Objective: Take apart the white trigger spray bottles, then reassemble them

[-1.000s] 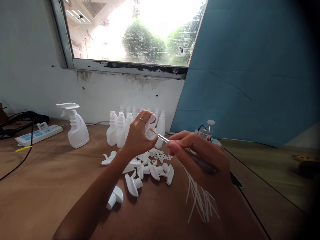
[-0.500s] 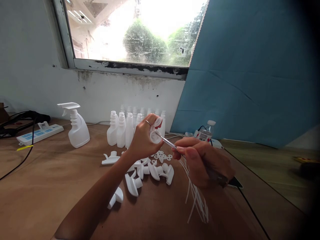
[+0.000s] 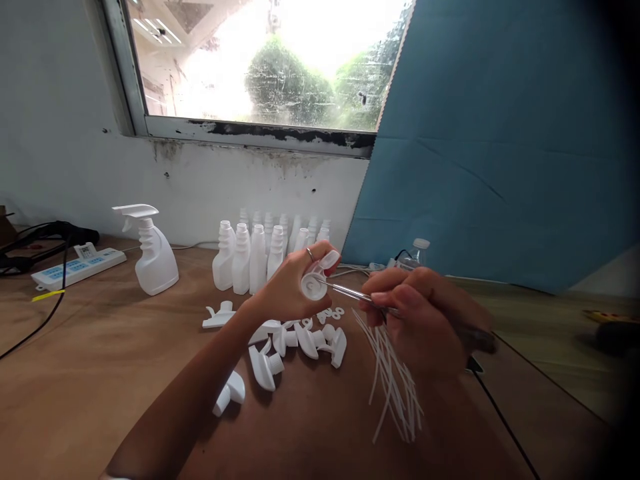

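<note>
My left hand [image 3: 286,285] is closed around a white trigger spray head [image 3: 314,287], its round collar opening turned towards me. A ring sits on one finger. In my right hand [image 3: 425,317] is a pair of metal tweezers [image 3: 350,291], held like a pen. The tips reach the rim or inside of the collar; whether they grip anything there is too small to tell. Below my hands lie several other white spray heads [image 3: 265,367] and small white rings [image 3: 337,313]. Thin white tubes [image 3: 395,380] are scattered under my right hand.
Several white bottles without heads [image 3: 241,260] stand in rows by the wall. One bottle fitted with a spray head [image 3: 157,260] stands at the left, near a power strip [image 3: 80,268] and black cables. A clear bottle [image 3: 419,253] is partly hidden behind my right hand.
The spray head in my left hand has tipped and dropped slightly. My right hand has shifted a little to the right, with the tweezers lying flatter and still at the collar.
</note>
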Tool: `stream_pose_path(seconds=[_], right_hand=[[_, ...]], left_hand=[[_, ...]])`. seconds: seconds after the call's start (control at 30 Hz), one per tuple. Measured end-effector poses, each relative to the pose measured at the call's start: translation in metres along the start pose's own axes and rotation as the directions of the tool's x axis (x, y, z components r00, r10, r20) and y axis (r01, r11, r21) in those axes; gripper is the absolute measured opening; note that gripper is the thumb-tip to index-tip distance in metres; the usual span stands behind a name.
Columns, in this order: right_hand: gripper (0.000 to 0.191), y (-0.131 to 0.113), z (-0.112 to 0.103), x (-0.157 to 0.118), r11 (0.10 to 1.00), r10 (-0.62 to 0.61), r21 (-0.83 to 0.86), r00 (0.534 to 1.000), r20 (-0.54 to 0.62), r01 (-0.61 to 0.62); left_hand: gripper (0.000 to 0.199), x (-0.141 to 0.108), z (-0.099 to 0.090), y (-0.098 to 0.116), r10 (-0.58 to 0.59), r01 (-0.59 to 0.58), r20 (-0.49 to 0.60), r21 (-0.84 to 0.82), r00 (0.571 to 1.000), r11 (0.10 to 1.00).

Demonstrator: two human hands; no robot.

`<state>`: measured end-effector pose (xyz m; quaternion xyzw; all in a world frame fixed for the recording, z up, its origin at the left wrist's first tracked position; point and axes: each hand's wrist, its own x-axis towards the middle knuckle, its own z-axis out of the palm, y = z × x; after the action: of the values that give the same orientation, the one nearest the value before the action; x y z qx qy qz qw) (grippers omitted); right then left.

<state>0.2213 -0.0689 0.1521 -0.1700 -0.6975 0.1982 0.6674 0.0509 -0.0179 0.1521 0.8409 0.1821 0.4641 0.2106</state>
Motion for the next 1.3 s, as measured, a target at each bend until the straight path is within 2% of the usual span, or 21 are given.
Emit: stream_pose_path(seconds=[0.07,0.2,0.27,0.4,0.67,0.8,0.87,0.97,1.07,1.13,1.17,1.2,1.23,1.27,1.3], right_hand=[[0.025,-0.005,-0.002,0.006,0.998,0.055,0.033,0.998,-0.041,-0.054],[0.027,-0.010,-0.005,0.015,0.979,0.192,0.077,0.981,-0.007,-0.191],[0.026,-0.009,-0.006,0.019,0.962,0.239,0.139,0.971,-0.020,-0.234],[0.026,-0.002,-0.007,0.024,0.929,0.263,0.275,0.965,-0.022,-0.247],[0.026,0.003,-0.003,0.027,0.832,0.427,0.334,0.896,0.124,-0.443],[0.026,0.009,0.003,0.027,0.735,0.543,0.375,0.821,0.175,-0.566],[0.025,0.015,0.004,0.025,0.651,0.617,0.424,0.764,0.187,-0.630],[0.023,0.030,-0.001,0.017,0.498,0.723,0.508,0.660,0.204,-0.703],[0.022,0.052,-0.020,-0.001,0.400,0.817,0.571,0.561,0.132,-0.717],[0.023,0.069,-0.036,-0.019,0.415,0.862,0.561,0.507,0.009,-0.716],[0.023,0.077,-0.044,-0.028,0.452,0.870,0.526,0.487,-0.080,-0.721],[0.024,0.086,-0.050,-0.037,0.501,0.860,0.476,0.475,-0.183,-0.723],[0.025,0.093,-0.056,-0.045,0.556,0.831,0.413,0.483,-0.276,-0.721],[0.026,0.100,-0.060,-0.053,0.590,0.804,0.330,0.502,-0.318,-0.737],[0.027,0.106,-0.062,-0.059,0.591,0.798,0.240,0.517,-0.309,-0.770]], left_hand=[[0.025,0.000,0.000,0.001,-0.001,-0.001,0.069,0.023,0.998,1.000],[0.024,-0.001,0.002,0.004,0.006,-0.014,0.128,0.058,0.992,0.998],[0.024,-0.001,0.003,0.005,0.000,-0.003,0.147,0.021,0.989,1.000],[0.023,-0.003,0.002,0.005,-0.049,0.072,0.193,-0.113,0.980,0.991],[0.019,-0.003,0.000,0.007,0.001,0.014,0.156,-0.094,0.988,0.995],[0.022,-0.002,0.000,0.005,-0.036,0.064,0.190,-0.144,0.981,0.988],[0.021,-0.003,0.001,0.002,-0.092,0.117,0.182,-0.128,0.979,0.985],[0.020,-0.011,0.001,-0.010,-0.189,0.191,0.115,-0.010,0.975,0.981],[0.040,-0.034,-0.002,-0.030,-0.289,0.281,0.045,0.131,0.956,0.951],[0.053,-0.055,-0.007,-0.044,-0.342,0.327,0.035,0.217,0.939,0.920],[0.057,-0.066,-0.009,-0.050,-0.367,0.346,0.038,0.258,0.929,0.902],[0.061,-0.076,-0.012,-0.056,-0.390,0.363,0.034,0.301,0.920,0.882],[0.063,-0.086,-0.014,-0.060,-0.409,0.378,0.023,0.340,0.912,0.861],[0.063,-0.094,-0.015,-0.063,-0.422,0.390,0.006,0.370,0.906,0.843],[0.061,-0.101,-0.016,-0.066,-0.429,0.399,-0.008,0.387,0.903,0.831]])
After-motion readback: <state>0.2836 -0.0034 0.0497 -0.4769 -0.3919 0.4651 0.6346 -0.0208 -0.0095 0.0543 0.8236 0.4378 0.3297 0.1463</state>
